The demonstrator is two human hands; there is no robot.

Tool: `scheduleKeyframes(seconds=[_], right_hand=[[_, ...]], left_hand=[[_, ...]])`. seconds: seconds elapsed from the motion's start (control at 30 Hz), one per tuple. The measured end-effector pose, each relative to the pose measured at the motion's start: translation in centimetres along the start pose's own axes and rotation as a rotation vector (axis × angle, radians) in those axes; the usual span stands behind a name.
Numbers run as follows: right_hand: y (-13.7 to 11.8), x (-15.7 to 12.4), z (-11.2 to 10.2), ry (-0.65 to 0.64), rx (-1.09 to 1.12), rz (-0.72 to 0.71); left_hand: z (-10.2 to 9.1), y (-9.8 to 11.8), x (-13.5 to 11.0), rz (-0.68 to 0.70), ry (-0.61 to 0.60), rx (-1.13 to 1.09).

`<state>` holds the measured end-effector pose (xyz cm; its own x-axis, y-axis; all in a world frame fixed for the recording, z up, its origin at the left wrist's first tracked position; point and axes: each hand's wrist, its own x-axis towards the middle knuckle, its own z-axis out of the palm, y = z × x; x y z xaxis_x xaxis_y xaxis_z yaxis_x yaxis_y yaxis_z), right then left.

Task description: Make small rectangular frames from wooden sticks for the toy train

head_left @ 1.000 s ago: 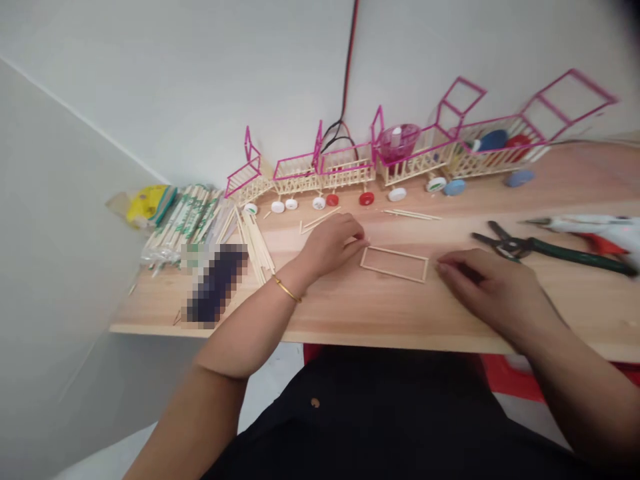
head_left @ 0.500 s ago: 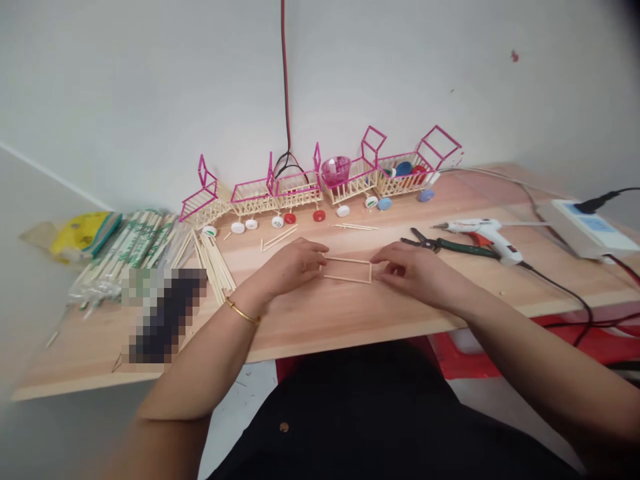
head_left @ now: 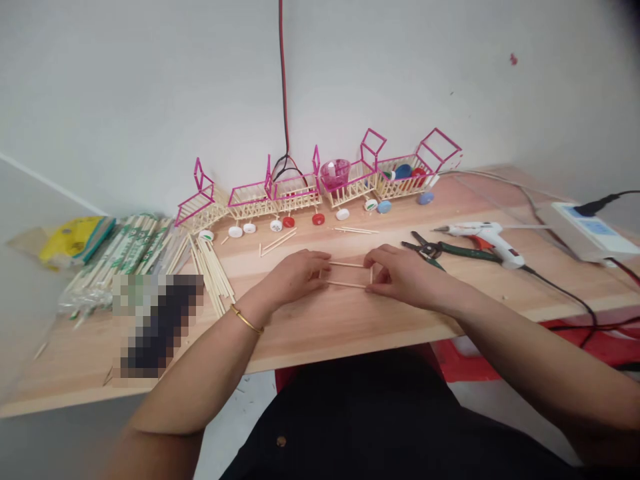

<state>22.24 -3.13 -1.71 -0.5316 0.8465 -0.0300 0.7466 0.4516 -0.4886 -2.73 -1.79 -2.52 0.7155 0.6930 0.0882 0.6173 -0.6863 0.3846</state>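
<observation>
A small rectangular frame of thin wooden sticks [head_left: 347, 274] lies flat on the wooden table [head_left: 320, 327]. My left hand [head_left: 295, 275] pinches its left end with curled fingers. My right hand [head_left: 400, 273] grips its right end the same way. A gold bangle sits on my left wrist. The frame's short sides are partly hidden under my fingers.
A row of stick carts with pink frames and bottle-cap wheels [head_left: 320, 183] lines the wall. A bundle of bamboo sticks [head_left: 213, 270] and packaged sticks [head_left: 125, 250] lie at left. Pliers [head_left: 440, 249], a glue gun [head_left: 483, 237] and a power strip [head_left: 587, 230] lie at right.
My right hand has moved left from the table onto the frame's right end. Both hands now pinch the frame. The camera has pulled back and turned right.
</observation>
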Motion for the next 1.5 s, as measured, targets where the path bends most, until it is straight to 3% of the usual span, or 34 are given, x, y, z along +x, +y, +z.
scheduleKeyframes(seconds=[0.8,1.23,1.37,1.5], right_hand=[[0.2,1.7,0.3,-0.080,0.012,-0.071],[-0.2,6.8,0.9,-0.129,0.035,-0.253],[0.2,7.5,0.9,-0.079,0.031,-0.307],[1.5,7.3,0.8,0.117,-0.017,-0.242]], left_hand=[[0.4,0.4,0.5,0.014,-0.004,0.066],[-0.7,-1.5,-0.2,-0.129,0.049,0.145],[-0.9,-1.6,-0.4,-0.184,0.084,0.150],[-1.0,-1.4,-0.3,-0.198,0.097,0.183]])
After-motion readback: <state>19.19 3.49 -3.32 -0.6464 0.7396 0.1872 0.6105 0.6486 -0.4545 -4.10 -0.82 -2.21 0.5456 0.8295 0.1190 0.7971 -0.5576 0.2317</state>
